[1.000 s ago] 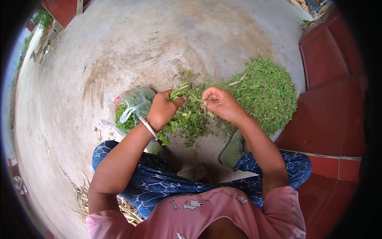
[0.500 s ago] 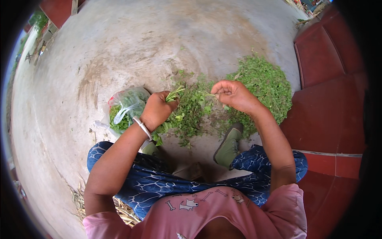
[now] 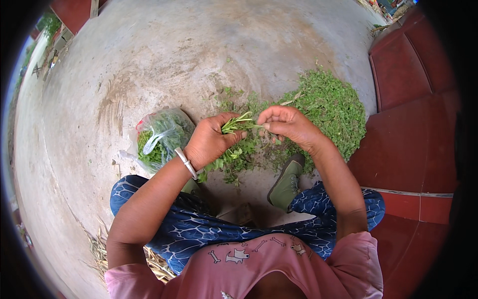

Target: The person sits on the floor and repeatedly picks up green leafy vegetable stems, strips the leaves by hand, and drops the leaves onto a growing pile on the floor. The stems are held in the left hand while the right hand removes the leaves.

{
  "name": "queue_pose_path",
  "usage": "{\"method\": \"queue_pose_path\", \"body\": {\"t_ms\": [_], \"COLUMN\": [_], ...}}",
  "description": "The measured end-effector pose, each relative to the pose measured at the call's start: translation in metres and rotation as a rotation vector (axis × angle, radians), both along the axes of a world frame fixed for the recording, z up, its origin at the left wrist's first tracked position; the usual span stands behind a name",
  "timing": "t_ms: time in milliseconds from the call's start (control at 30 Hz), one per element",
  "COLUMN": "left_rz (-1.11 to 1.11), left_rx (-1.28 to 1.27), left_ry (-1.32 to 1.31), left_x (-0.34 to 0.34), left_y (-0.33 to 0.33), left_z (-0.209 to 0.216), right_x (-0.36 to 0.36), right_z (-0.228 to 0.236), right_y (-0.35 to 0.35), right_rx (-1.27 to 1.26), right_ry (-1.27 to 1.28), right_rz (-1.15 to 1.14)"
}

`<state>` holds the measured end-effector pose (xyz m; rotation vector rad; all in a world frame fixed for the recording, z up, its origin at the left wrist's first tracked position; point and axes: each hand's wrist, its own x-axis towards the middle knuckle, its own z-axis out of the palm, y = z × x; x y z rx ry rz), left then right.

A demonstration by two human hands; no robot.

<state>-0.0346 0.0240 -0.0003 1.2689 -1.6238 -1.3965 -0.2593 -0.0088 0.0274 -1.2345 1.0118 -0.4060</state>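
Note:
My left hand (image 3: 209, 137), with a pale bangle on its wrist, is closed around a bunch of leafy greens (image 3: 236, 123). The cut-looking stem ends point right, and leaves hang out below the fist. Thumb and fingertips of my right hand (image 3: 291, 127) are pinched together at the tip of a thin stem (image 3: 258, 125) beside that bunch. Under both hands lie loose greens (image 3: 244, 154) on the concrete. A larger heap of greens (image 3: 328, 109) spreads to the right. Left of my left hand sits a clear plastic bag (image 3: 169, 130) with greens inside.
Dark red panels (image 3: 403, 144) stand along the right side. My green shoe (image 3: 286, 184) rests at the near edge of the loose greens. Dry straw-like stalks (image 3: 157, 261) lie at the lower left, on the concrete floor (image 3: 164, 50).
My left hand has moved right and turned, bringing the bunch closer to my right hand. My right hand has shifted slightly left and down, so its fingertips now meet the stem ends.

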Motion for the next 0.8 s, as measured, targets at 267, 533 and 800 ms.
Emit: {"method": "queue_pose_path", "body": {"t_ms": [267, 533, 800], "left_rz": [-0.110, -0.060, -0.021], "left_rx": [0.058, 0.177, 0.074], "left_ry": [0.069, 0.130, 0.021], "left_x": [0.003, 0.007, 0.006], "left_y": [-0.002, -0.001, -0.004], "left_z": [-0.007, -0.005, -0.010], "right_x": [0.009, 0.015, 0.014], "right_z": [-0.008, -0.013, -0.024], "right_y": [0.004, 0.010, 0.009], "right_rx": [0.042, -0.098, -0.360], "right_ry": [-0.089, -0.033, 0.156], "right_rz": [0.041, 0.063, 0.067]}}
